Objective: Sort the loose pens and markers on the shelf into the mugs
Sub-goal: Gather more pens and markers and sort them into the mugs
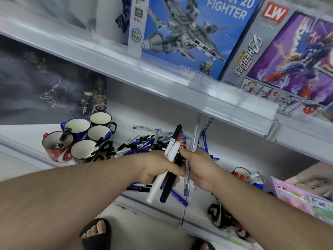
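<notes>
A heap of loose pens and markers (142, 143) lies on the white shelf (234, 159), right of a cluster of mugs. The red mug (54, 147) holds a black marker. The front white mug (82, 150) and a blue mug (99, 133) each hold a pen; the blue mug (77, 126) and the black mug (100, 119) behind look empty inside. My left hand (156, 168) grips a bundle of markers (169, 159), white and black ones. My right hand (200, 168) holds several clear pens (193, 139) upright, close against the left hand.
An upper shelf edge (162, 83) overhangs the work area, loaded with toy boxes (189, 33). A dark poster box (45, 87) stands behind the mugs. A pink box (297, 195) and small items sit at right. Sandalled feet (97, 233) show below on the floor.
</notes>
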Demonstrator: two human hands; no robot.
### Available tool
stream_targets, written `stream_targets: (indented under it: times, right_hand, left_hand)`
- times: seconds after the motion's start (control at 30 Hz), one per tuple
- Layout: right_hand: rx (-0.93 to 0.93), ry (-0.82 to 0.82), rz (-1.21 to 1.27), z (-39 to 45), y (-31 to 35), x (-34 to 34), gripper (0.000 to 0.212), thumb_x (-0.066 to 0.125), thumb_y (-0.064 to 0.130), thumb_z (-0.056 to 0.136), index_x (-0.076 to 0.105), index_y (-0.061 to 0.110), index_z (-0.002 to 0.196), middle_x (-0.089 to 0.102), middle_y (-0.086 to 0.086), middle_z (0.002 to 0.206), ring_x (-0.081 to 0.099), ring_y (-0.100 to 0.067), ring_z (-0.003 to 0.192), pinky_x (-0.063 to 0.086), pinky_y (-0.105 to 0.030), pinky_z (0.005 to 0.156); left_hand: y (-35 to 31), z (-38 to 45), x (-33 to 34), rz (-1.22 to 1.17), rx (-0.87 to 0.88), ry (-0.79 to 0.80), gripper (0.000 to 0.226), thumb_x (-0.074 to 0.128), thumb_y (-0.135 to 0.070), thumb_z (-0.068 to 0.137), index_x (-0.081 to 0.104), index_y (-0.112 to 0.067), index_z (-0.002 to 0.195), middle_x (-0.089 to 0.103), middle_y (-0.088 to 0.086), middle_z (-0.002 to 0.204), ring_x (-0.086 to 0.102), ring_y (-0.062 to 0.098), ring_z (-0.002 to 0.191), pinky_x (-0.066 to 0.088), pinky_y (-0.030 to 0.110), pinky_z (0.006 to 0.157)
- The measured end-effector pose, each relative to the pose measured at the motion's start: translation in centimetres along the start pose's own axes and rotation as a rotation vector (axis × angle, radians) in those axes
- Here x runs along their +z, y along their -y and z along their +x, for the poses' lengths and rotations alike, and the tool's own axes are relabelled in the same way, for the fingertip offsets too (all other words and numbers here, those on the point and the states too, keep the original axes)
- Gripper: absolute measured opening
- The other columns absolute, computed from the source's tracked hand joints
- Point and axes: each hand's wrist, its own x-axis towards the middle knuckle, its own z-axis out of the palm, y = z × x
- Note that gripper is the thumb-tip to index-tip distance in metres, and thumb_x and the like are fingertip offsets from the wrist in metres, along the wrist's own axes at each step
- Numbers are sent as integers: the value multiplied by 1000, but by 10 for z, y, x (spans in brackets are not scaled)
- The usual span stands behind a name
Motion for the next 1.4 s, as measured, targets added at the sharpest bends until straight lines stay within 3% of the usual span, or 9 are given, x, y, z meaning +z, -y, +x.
stream_targets:
  times: [0.13, 0.33, 0.5, 0.6, 0.83, 0.97, 1.1, 1.27, 1.4]
  right_hand:
    - [150, 65, -17, -21, -3, -12, 28, 54, 29, 99, 62, 4, 108, 63, -8, 81, 43, -14, 50, 36, -28, 51]
    - [268, 384, 71, -39, -4, -6, 36, 53, 22, 74, 64, -1, 100, 64, -16, 91, 42, -16, 54, 35, -28, 56]
    - [192, 427, 92, -32, -4, 21, 30, 49, 10, 66, 59, 2, 93, 62, -12, 86, 44, -18, 54, 38, -29, 54]
    - [146, 493, 68, -33, -5, 38, 20, 51, 6, 58, 55, 8, 78, 57, -5, 69, 42, -18, 54, 36, -29, 55]
    - [116, 510, -77, -34, -7, 54, 17, 46, -4, 68, 54, -1, 83, 57, -11, 66, 54, -27, 59, 42, -34, 57]
    - [198, 536, -267, -33, -13, 41, 27, 49, -7, 80, 58, -10, 105, 65, -26, 98, 65, -31, 70, 50, -36, 63]
    - [236, 557, -414, -37, -19, 33, 7, 53, 9, 97, 58, 5, 99, 62, -10, 69, 58, -25, 57, 45, -30, 53]
    - [110, 510, -453, -36, -23, 37, 21, 54, 24, 100, 55, 7, 87, 57, -4, 58, 48, -19, 46, 34, -28, 49]
    - [119, 549, -440, -41, -16, 42, 21, 53, 22, 101, 54, 9, 85, 61, -6, 61, 51, -18, 45, 37, -27, 48]
  left_hand:
    - [7, -8, -9, -52, 13, -90, 10, 66, 7, 83, 63, 2, 91, 63, 13, 66, 64, 23, 63, 58, 37, 76]
    - [16, -24, -3, -144, 140, -198, 11, 70, 0, 83, 70, -6, 74, 60, 8, 61, 57, 17, 54, 53, 31, 60]
    - [12, -46, -22, -204, 249, -329, 21, 76, -12, 76, 70, -13, 56, 60, 4, 56, 54, 16, 52, 46, 28, 59]
    - [9, -57, -28, -193, 287, -289, 15, 84, -16, 62, 70, -11, 64, 58, 9, 61, 54, 22, 59, 48, 31, 64]
    - [6, -69, -22, -250, 334, -403, 4, 71, 4, 80, 71, 0, 82, 63, 7, 59, 60, 17, 53, 50, 25, 53]
    - [3, -74, -37, -328, 331, -526, 20, 75, -6, 81, 71, 5, 98, 64, 4, 62, 59, 14, 58, 50, 22, 55]
    - [-4, -71, -44, -346, 318, -539, 30, 79, -15, 79, 70, 9, 94, 57, 5, 58, 54, 16, 56, 48, 25, 58]
    - [-5, -68, -39, -340, 276, -441, 12, 75, -13, 81, 69, -3, 79, 60, 2, 57, 55, 11, 50, 47, 21, 53]
    - [3, -67, -28, -266, 218, -215, 25, 68, -2, 83, 70, 5, 106, 59, 1, 58, 55, 12, 54, 50, 22, 57]
